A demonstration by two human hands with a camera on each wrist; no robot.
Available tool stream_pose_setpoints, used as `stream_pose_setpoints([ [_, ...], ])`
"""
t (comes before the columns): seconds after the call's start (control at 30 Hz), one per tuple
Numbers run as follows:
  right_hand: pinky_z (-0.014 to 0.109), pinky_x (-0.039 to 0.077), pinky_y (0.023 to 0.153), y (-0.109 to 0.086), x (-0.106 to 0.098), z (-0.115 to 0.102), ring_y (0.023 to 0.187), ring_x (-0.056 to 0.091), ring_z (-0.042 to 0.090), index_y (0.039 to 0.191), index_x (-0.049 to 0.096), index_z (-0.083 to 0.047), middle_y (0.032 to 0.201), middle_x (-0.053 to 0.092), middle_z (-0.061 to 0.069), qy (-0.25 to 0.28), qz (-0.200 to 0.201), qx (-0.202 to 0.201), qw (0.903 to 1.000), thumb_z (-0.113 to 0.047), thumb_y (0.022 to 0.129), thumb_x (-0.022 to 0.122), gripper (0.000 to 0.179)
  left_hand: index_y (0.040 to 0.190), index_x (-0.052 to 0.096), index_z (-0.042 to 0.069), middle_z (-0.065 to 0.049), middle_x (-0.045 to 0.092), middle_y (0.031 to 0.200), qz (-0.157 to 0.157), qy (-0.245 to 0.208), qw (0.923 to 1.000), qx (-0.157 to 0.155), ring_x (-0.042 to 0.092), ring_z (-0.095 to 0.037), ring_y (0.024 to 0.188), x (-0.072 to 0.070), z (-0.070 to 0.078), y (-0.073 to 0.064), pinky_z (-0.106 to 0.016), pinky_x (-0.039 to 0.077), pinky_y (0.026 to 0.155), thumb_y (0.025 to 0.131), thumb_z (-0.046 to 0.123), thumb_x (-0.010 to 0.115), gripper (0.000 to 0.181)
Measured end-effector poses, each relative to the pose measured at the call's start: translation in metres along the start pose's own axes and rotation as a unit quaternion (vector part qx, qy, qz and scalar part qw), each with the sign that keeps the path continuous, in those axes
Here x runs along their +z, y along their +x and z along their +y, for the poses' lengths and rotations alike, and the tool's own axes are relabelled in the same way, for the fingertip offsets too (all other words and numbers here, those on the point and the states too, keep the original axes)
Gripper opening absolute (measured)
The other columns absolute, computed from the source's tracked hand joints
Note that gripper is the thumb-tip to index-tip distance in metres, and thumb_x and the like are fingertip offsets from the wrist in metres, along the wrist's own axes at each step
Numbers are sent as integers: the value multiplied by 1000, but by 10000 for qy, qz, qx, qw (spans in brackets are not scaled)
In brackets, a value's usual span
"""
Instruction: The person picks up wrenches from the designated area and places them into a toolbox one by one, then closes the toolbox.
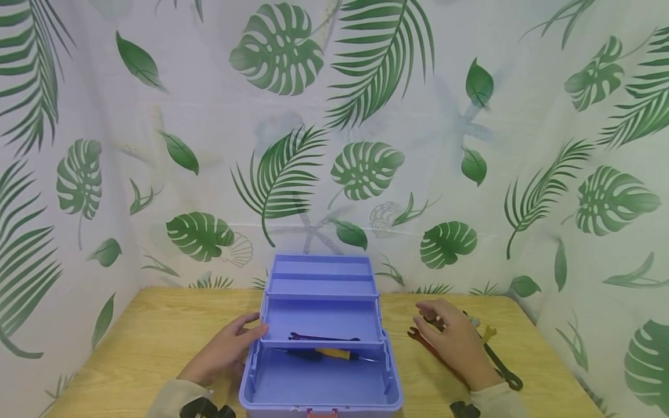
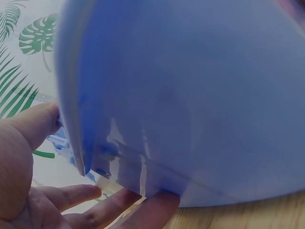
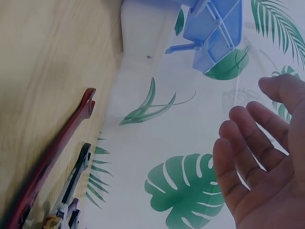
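A blue-purple toolbox (image 1: 321, 389) stands unfolded in front of me, its tiered trays (image 1: 321, 316) raised at the back. My left hand (image 1: 225, 348) rests against its left side, thumb on the tray's edge; in the left wrist view the fingers (image 2: 162, 202) lie extended along the wall. A dark wrench (image 1: 324, 338) lies in the lower tray. Inside the base are a yellow-and-black screwdriver (image 1: 337, 353) and a dark-handled tool (image 1: 305, 355). To the right, my empty right hand (image 1: 455, 345), fingers loosely bent, is above a red wrench (image 3: 52, 148) and a black wrench (image 1: 504, 368).
Gold (image 1: 489, 333) and silver (image 1: 474, 321) tool ends show beyond the right hand. The wooden table (image 1: 172, 325) ends at a leaf-patterned cloth backdrop (image 1: 324, 197) behind and on both sides. A reddish latch (image 1: 322, 413) sits on the toolbox's front.
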State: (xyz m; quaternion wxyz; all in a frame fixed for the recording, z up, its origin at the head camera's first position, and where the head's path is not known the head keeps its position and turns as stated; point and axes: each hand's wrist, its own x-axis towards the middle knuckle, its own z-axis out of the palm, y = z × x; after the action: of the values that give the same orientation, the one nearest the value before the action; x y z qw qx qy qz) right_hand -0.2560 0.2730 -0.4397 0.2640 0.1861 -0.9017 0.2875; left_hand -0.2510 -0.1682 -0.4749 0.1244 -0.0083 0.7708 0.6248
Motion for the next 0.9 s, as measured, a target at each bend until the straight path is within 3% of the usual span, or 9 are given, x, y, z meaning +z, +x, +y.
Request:
stream_pose_setpoints([
  [0.37, 28, 54, 65, -4, -9, 9, 81, 60, 10, 107, 67, -19, 96, 65, -8, -359, -186, 352, 9986, -29, 88, 68, 21, 143, 37, 12, -24, 52, 129, -119, -138, 9998, -29, 60, -35, 104, 2, 3, -3, -50, 57, 67, 88, 50, 61, 71],
  [0.5, 30, 53, 67, -4, -14, 12, 84, 60, 13, 110, 66, -16, 100, 66, -4, -406, -351, 694, 9961, -32, 90, 66, 25, 143, 36, 12, -26, 50, 131, -109, -176, 9998, -33, 60, -36, 105, 2, 3, -3, -51, 57, 67, 88, 50, 62, 72],
  [0.77, 41, 52, 71, -7, -24, 30, 86, 63, 22, 110, 67, -9, 97, 68, 4, -815, -551, 1451, 9845, -32, 91, 64, 30, 144, 35, 12, -26, 49, 132, -185, -272, 9995, -26, 61, -36, 104, 1, 2, -2, -50, 57, 66, 88, 49, 61, 72],
  [0.9, 44, 52, 68, -9, -32, 37, 85, 63, 25, 106, 67, -7, 97, 68, 8, -1121, -871, 1882, 9718, -32, 90, 62, 29, 144, 35, 12, -25, 50, 131, -187, -279, 9994, -37, 60, -37, 104, 1, 2, -3, -51, 57, 67, 89, 49, 61, 71],
])
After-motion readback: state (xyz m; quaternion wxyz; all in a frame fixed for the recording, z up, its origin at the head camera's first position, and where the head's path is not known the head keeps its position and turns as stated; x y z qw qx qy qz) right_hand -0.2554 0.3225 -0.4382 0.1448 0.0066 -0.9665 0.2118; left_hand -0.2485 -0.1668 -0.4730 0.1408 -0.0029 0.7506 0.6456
